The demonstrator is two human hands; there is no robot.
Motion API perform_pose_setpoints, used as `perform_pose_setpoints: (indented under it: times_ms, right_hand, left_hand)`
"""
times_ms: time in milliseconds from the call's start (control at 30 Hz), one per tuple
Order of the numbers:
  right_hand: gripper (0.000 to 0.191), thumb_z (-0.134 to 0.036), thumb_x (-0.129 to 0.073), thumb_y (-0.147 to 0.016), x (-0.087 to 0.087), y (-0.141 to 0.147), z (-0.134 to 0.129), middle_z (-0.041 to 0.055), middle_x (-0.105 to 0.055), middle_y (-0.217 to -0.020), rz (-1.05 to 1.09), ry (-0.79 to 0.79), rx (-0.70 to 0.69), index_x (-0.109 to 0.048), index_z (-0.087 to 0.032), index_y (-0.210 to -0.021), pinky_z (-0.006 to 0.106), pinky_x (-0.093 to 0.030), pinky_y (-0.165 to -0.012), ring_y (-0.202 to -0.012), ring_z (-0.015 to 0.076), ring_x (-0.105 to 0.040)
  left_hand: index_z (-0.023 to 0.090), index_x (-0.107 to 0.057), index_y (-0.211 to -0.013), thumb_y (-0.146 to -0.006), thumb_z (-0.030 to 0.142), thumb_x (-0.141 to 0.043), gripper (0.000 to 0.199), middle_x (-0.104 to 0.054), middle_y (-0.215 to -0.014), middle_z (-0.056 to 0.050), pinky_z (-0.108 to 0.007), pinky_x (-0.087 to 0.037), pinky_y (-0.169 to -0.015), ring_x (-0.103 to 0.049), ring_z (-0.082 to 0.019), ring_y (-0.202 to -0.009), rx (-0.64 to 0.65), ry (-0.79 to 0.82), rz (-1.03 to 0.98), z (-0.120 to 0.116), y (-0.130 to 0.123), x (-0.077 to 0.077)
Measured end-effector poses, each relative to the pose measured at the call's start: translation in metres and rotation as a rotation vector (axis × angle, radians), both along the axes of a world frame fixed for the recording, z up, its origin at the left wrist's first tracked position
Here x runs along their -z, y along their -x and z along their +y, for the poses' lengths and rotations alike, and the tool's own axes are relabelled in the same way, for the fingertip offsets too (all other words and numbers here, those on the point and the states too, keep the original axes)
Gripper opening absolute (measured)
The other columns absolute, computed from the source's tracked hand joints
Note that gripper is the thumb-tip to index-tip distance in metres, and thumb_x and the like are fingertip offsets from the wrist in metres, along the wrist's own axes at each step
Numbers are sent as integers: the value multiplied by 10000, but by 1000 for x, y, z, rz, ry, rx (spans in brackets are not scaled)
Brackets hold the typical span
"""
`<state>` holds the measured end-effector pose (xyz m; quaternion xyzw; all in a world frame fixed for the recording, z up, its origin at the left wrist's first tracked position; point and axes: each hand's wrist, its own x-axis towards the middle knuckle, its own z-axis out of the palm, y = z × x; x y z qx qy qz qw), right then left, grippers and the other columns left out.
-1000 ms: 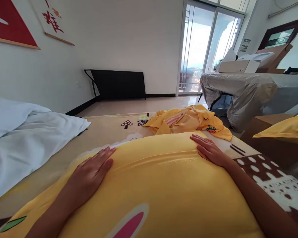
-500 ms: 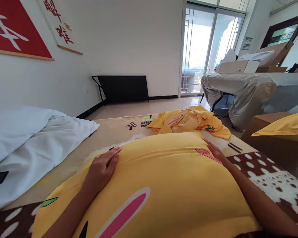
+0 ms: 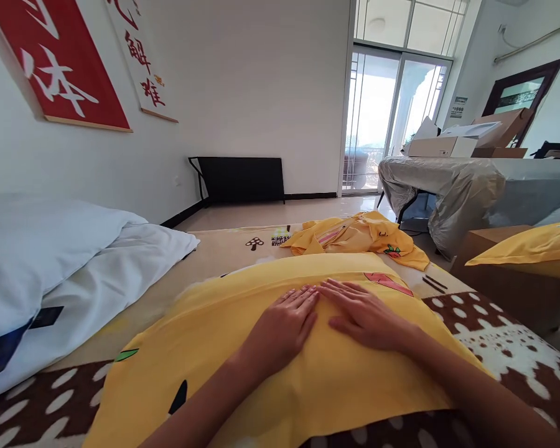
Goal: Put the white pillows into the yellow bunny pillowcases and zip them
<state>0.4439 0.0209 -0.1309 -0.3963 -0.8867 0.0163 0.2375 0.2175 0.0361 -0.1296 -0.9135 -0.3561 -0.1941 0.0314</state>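
A plump yellow pillow [image 3: 242, 311] with printed pink, green and black shapes lies across the bed in front of me. Flat on its upper middle rests my left hand [image 3: 284, 323], fingers stretched out and pointing away. Beside it my right hand [image 3: 366, 311] also lies palm down, its fingers extended toward the left, so the fingertips of both hands nearly meet. Neither hand grasps anything. Past the pillow's far edge is a crumpled yellow cloth [image 3: 354, 235] with a carrot print.
White bedding [image 3: 121, 261] is heaped at the left. Two thin dark sticks [image 3: 434, 285] lie right of the pillow on the patterned blanket [image 3: 504, 342]. Another yellow pillow [image 3: 536, 252] sits on a cardboard box [image 3: 480, 249]. A plastic-covered table [image 3: 448, 174] stands behind.
Both hands have moved inward from the pillow's two sides to its middle. The pillow's near edge has shifted, showing blanket below it. The view has tilted up slightly.
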Motion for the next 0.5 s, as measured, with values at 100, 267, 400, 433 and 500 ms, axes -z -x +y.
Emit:
perform_pose_setpoints:
  times_ms: [100,267,400,433,500]
  right_hand:
    - [555,-471,-359,-951,14,2,-1,10,-325,-1500,-48,58,-9,-287,-277,-1466,435,-241,-1155,-1391,211,-291]
    - [552,-431,-382,-952,45,-55,2,6,-294,-1518,-20,2,165,-264,-290,-1473,463,-216,-1159,-1410,224,-240]
    - [558,-405,-340,-960,69,-97,-3,8,-266,-1530,2,4,266,-204,-291,-1489,468,-191,-1165,-1415,211,-225]
    - [557,-416,-329,-958,76,-107,-6,14,-271,-1528,24,13,302,-215,-284,-1488,467,-207,-1159,-1414,214,-229]
    - [559,-452,-303,-953,90,-126,-13,38,-332,-1503,76,55,402,-270,-259,-1476,460,-271,-1134,-1397,228,-274]
  left_hand:
    - [219,-462,-1362,-938,373,-357,463,-465,-1412,-41,-412,-343,-1123,-435,-200,-1310,-51,26,-12,0,20,18]
    - [326,-261,-1456,-928,406,-364,544,-345,-1492,31,-437,-273,-1156,-344,-198,-1368,-281,-34,-41,-11,108,56]
    - [430,-148,-1460,-910,421,-339,582,-295,-1516,64,-515,-320,-1120,-350,-252,-1363,-396,-45,-54,-31,163,77]
    - [449,-144,-1454,-904,430,-327,580,-277,-1522,72,-541,-326,-1109,-339,-272,-1367,-434,-35,-62,-36,175,84]
    - [476,-119,-1448,-894,450,-303,584,-270,-1524,87,-578,-344,-1084,-330,-308,-1368,-519,-24,-101,-46,201,100]
